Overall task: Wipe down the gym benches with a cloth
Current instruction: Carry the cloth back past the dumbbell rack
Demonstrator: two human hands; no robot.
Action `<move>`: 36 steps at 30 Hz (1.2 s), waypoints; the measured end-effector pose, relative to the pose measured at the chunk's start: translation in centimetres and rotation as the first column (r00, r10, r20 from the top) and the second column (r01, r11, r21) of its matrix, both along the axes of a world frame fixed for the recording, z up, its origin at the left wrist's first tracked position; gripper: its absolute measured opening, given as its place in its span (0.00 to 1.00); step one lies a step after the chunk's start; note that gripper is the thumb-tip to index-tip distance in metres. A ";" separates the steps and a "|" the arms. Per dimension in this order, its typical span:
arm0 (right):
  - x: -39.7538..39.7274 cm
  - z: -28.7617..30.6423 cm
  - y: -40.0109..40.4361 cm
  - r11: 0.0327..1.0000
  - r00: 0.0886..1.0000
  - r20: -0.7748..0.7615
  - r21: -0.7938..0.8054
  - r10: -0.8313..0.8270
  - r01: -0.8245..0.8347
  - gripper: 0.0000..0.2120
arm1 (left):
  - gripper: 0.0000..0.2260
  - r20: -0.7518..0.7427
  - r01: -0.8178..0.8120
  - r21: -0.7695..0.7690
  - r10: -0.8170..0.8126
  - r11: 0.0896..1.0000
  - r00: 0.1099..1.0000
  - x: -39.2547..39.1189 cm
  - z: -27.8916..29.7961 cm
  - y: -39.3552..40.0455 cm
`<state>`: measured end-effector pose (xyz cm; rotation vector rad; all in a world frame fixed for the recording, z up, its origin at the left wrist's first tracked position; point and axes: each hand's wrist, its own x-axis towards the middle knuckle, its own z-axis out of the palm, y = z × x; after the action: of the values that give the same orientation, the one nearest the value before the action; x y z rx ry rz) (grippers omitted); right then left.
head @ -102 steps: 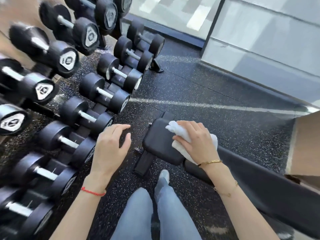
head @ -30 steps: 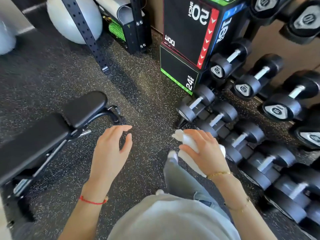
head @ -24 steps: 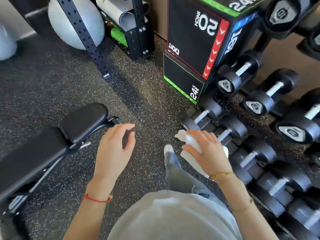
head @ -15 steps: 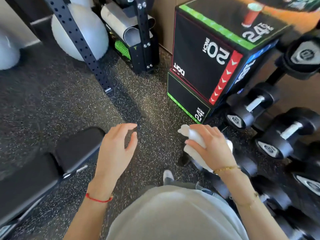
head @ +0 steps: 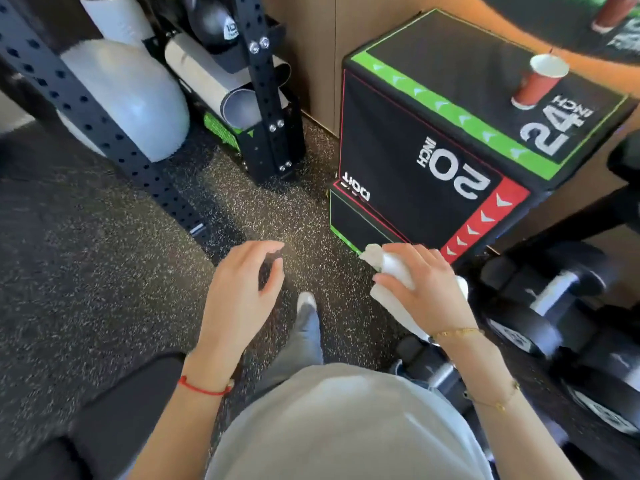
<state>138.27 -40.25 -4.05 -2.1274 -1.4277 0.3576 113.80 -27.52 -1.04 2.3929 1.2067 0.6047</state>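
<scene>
the right hand (head: 427, 292) gripped a crumpled white cloth (head: 389, 285), fingers curled over its top, the cloth bulging out past the fingertips and under the palm. it was held in the air above the speckled floor (head: 86, 254), just in front of the low corner of a black box (head: 433, 161) marked 20 and 24 inch. the left hand (head: 242, 292) hung beside it, apart from the cloth, fingers loosely bent and holding nothing. the bench (head: 114, 410), the thing to be wiped, lay at the lower left edge, only a dark pad showing, below and to the left of the left wrist; neither hand touched it. a red cup (head: 536, 81) stood on the box. dumbbells (head: 554, 306) sat at the right, blurred. a grey ball (head: 131, 98) rested behind a black rack (head: 86, 109) at the upper left.
</scene>
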 end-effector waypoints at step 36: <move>34.5 -2.0 41.9 0.863 0.857 0.144 -0.036 -0.495 0.505 0.27 | 0.10 0.018 0.595 -0.007 -0.595 0.804 0.804 42.3 0.9 48.8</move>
<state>172.74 1.61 -6.03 -2.5193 -0.8748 0.0678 156.09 21.26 -0.09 2.5525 0.3831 0.3983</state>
